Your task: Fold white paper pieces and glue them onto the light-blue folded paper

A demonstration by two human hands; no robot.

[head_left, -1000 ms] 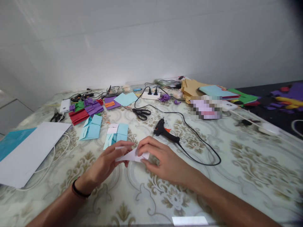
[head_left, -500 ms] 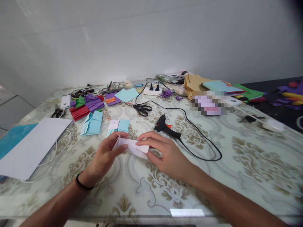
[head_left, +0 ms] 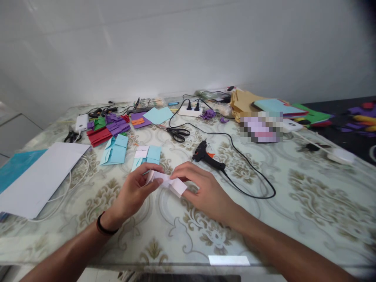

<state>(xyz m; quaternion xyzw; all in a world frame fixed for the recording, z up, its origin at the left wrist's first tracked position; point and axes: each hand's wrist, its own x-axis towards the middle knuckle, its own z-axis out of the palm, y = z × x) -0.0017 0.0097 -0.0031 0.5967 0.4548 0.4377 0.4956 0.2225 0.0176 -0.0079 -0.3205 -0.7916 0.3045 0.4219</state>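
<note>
Between my hands is a small folded piece of white paper, held just above the patterned tablecloth. My left hand pinches its left end, thumb on the near side and fingers behind. On the right end, my right hand grips with fingertips over the top and the thumb side underneath. Just beyond lie a folded light-blue paper piece with a white band and another folded light-blue piece. A black hot glue gun rests beyond my right hand, its cord looping right.
Black scissors and a white power strip lie farther back. Folded red papers and purple papers sit at back left. White sheets cover the left side. Brown paper and coloured sheets are piled at back right.
The white paper's flap has been bent, so its right end now angles up and toward me. Both hands still hold it and have shifted only slightly.
</note>
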